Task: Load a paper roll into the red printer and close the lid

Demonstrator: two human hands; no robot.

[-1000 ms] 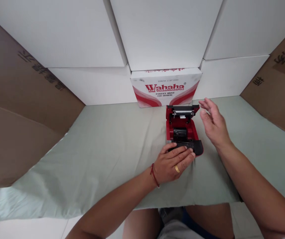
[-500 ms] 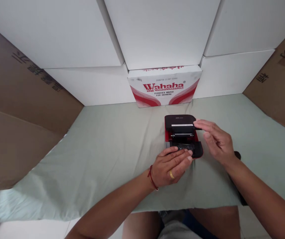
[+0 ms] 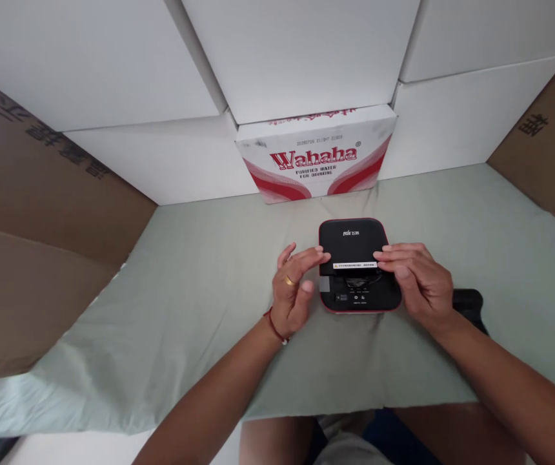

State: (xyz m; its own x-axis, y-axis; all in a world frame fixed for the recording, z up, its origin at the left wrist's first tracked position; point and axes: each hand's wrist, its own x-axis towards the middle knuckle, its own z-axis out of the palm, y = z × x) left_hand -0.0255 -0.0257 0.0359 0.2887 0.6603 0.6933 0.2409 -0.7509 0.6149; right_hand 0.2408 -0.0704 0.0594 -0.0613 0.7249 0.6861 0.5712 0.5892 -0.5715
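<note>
A low, square-cornered black device with a red rim and rounded corners (image 3: pixel 355 255) rests on a pale green cloth-covered table (image 3: pixel 200 310), between the person's two hands, and serves as the reference for all positions here. Its flat black lid (image 3: pixel 350 242) lies level, bearing white lettering and, along the front edge, a white printed label strip (image 3: pixel 355 265); whether it is fully seated cannot be confirmed from this angle. A dark recess with glossy, crumpled black material (image 3: pixel 362 281) shows between lid and black front panel (image 3: pixel 364 304), and a grey patch (image 3: pixel 324 284) marks the device's left edge. The left hand (image 3: pixel 294 287), wearing a gold-coloured ring (image 3: pixel 290 280) and a red string bracelet (image 3: pixel 273 327), is at the device's left side, fingertips on the lid's edge, thumb spread away and clear of the body. The right hand (image 3: pixel 423 281) is at the device's right side, fingers extended together onto the lid near the label strip, thumb below them. Neither hand is closed around the device. Beyond it stands a white cardboard carton with red Wahaha lettering (image 3: pixel 316 177). To its right, a black object (image 3: pixel 468 302) lies partly behind the right forearm.
</note>
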